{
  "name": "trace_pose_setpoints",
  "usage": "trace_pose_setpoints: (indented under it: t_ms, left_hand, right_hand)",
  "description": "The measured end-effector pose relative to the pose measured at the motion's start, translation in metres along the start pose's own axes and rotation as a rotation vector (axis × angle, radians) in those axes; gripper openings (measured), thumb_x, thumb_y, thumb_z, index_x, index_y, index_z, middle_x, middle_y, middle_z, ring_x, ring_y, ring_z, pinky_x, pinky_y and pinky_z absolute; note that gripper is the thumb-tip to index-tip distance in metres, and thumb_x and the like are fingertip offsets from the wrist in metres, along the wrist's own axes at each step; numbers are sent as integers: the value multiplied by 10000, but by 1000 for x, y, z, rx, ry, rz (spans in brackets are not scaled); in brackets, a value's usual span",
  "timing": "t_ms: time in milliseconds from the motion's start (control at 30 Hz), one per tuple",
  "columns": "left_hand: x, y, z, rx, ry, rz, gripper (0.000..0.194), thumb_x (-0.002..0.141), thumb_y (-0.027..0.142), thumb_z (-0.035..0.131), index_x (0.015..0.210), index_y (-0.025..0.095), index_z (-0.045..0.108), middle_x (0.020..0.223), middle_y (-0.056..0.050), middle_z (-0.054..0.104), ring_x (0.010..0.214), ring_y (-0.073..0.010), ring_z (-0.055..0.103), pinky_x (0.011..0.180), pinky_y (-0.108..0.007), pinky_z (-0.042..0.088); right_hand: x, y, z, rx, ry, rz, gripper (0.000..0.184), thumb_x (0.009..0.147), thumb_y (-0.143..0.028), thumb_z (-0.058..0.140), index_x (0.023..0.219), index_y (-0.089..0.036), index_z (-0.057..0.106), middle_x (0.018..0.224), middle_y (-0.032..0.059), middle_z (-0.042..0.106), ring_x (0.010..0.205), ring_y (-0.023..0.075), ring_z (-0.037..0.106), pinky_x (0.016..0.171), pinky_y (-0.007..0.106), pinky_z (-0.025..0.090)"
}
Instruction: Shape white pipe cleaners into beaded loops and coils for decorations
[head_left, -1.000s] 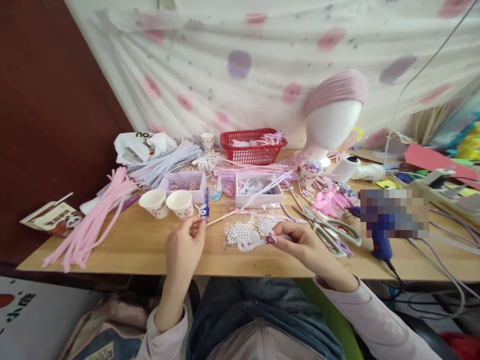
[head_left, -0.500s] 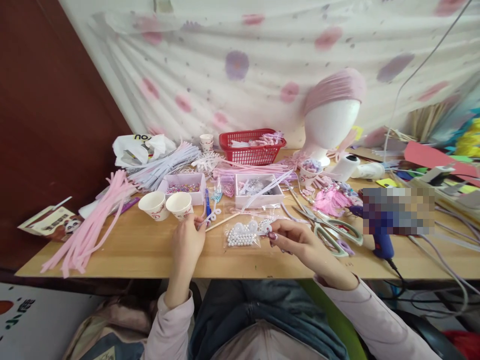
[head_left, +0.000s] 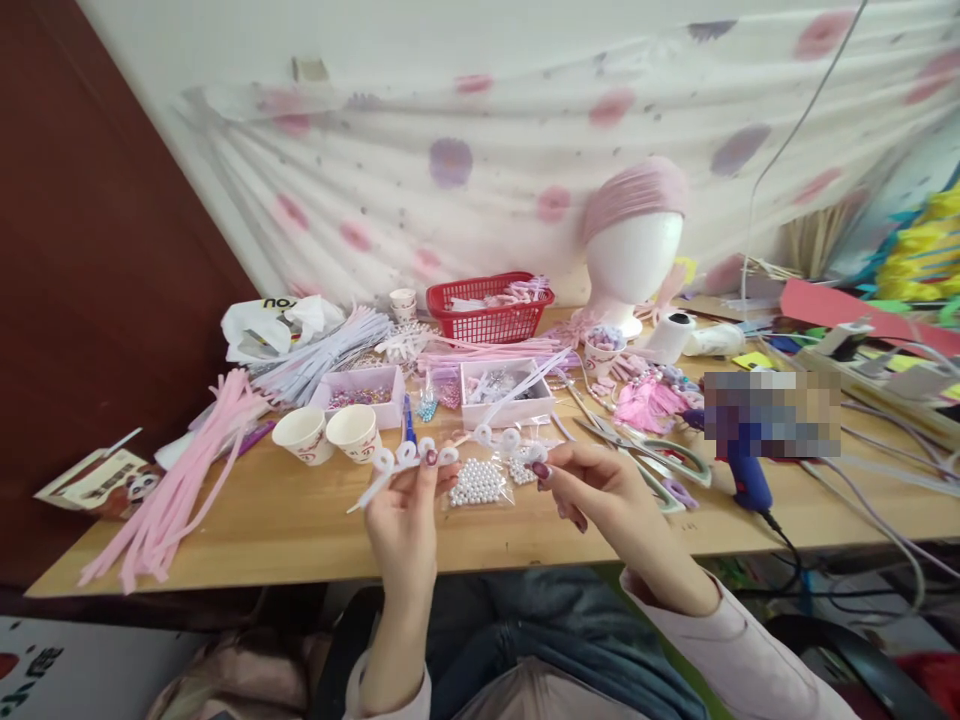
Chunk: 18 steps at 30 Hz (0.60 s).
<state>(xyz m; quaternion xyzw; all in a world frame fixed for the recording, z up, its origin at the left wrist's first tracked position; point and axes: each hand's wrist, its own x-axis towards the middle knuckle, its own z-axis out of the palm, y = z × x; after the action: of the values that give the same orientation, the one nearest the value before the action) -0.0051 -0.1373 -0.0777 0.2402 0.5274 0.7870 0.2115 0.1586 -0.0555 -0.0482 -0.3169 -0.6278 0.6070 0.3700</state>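
Above the desk's front, my left hand (head_left: 406, 515) pinches a white pipe cleaner (head_left: 405, 458) bent into several small loops, its straight tail pointing down to the left. A second white looped pipe cleaner (head_left: 511, 441) is gripped at its right end between the thumb and fingers of my right hand (head_left: 600, 490). The two pieces are apart, with a small gap between them. Behind and below them lies a clear bag of white pearl beads (head_left: 478, 482). Two paper cups (head_left: 352, 432) stand just beyond my left hand.
Pink pipe cleaners (head_left: 176, 480) lie at the left. Bead and parts boxes (head_left: 510, 410), a red basket (head_left: 487, 328) and a white foam head (head_left: 634, 260) stand farther back. Scissors (head_left: 675, 455) and a blue glue gun (head_left: 746, 465) with its cord lie at the right.
My left hand has come up off the desk by the cups and moved right, lifting the looped pipe cleaner. My right hand still holds its piece, now tilted differently. The view has shifted slightly.
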Motion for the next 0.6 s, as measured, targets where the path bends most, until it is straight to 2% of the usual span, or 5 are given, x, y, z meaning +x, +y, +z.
trace_pose_setpoints:
  t_ms: [100, 167, 267, 367, 600]
  left_hand:
    - [-8, -9, 7, 175, 41, 494, 92, 816, 165, 710, 824, 172, 618, 1076, -112, 760, 959, -249, 738, 773, -356, 623]
    - [-11, -12, 9, 364, -2, 806, 147, 798, 63, 700, 879, 177, 654, 1118, -100, 750, 1013, -235, 722, 813, -334, 610]
    - [-13, -12, 10, 616, -16, 1081, 308, 785, -17, 686, 1034, 164, 685, 1063, -87, 768, 950, -192, 740, 832, -276, 591]
    - [-13, -11, 11, 677, 8, 1120, 386, 788, -36, 677, 1128, 149, 674, 1107, -105, 754, 988, -197, 729, 872, -289, 576]
    - [-18, -16, 10, 646, -45, 1114, 540, 790, -49, 650, 1259, 216, 631, 1192, -120, 716, 1106, -259, 676, 941, -435, 552]
  right_hand:
    - [-3, -1, 10, 25, -13, -25, 291, 743, -440, 764, 755, -154, 710, 507, -17, 578, 384, 70, 466, 336, 160, 351]
    - [-3, -1, 17, 70, -46, -38, 279, 734, -432, 774, 766, -158, 732, 552, 0, 615, 400, 72, 488, 342, 162, 362]
    - [-2, 1, 22, 131, -72, -63, 261, 704, -422, 805, 750, -171, 750, 570, 0, 620, 422, 74, 497, 353, 165, 369]
    - [0, 5, 21, 181, -91, -72, 248, 711, -422, 806, 766, -185, 761, 550, -11, 602, 428, 76, 479, 379, 182, 384]
    - [2, 21, 14, 308, -178, 18, 280, 730, -434, 806, 865, -193, 760, 534, -26, 570, 431, 79, 437, 414, 205, 362]
